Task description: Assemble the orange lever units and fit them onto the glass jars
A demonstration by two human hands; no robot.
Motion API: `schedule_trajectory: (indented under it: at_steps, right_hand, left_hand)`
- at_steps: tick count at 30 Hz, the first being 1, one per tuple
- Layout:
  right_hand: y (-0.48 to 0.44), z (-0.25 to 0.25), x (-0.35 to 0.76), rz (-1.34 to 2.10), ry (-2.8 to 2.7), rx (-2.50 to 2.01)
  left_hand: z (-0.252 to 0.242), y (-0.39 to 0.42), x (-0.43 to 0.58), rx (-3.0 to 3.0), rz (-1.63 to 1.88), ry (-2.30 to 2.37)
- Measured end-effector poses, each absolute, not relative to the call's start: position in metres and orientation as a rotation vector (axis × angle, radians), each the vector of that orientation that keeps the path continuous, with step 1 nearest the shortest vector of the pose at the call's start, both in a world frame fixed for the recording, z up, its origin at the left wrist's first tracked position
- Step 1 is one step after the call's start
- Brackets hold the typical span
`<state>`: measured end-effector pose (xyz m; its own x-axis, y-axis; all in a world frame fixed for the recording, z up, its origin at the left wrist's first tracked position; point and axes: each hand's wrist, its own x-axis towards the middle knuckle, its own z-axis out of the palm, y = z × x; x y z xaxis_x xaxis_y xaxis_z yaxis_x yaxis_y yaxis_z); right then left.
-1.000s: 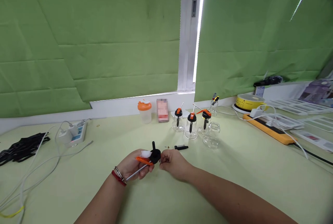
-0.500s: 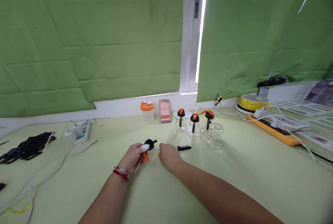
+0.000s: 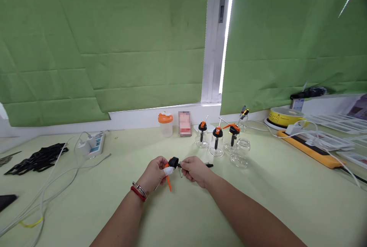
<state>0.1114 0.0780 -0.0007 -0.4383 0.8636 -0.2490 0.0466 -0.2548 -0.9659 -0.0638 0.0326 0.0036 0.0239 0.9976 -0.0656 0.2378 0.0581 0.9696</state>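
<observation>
My left hand, its thumb tip wrapped in white, is closed around a black jar lid with an orange strip hanging below. A thin rod also pokes out under these fingers. My right hand pinches a small black stem at the lid's right side; whether the stem is joined to the lid I cannot tell. Just below it shows a short metal pin. Behind my right hand lies a black piece with a spring, partly hidden.
Three glass jars with black-and-orange lids stand beyond my hands, beside a lidless glass jar. An orange-topped cup and a phone are at the back. Left are a power strip, cables and black straps; right, an orange power strip.
My right hand has come to the lid and now pinches the black stem. My left hand has turned the lid, so its side shows. The view has shifted slightly.
</observation>
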Motion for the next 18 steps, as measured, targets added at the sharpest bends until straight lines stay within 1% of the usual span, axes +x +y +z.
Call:
schedule_trajectory:
  at_steps: [2,6,8,13,18]
  right_hand:
    - [0.085,0.004,0.12,1.683,-1.31,-1.125]
    - [0.099,0.013,0.138,1.565,-1.162,-1.041]
    - [0.101,0.015,0.142,1.554,-1.14,-1.009]
    - [0.098,0.013,0.137,1.568,-1.155,-1.003]
    - [0.098,0.01,0.134,1.565,-1.193,-1.028]
  left_hand:
    - [0.002,0.035,-0.069,1.368,1.018,1.451]
    - [-0.007,0.043,-0.08,1.398,0.957,1.872]
    - [-0.014,0.049,-0.082,1.419,0.937,1.983]
    - [-0.024,0.058,-0.081,1.549,0.923,2.138]
    - [-0.009,0.051,-0.084,1.659,0.911,2.217]
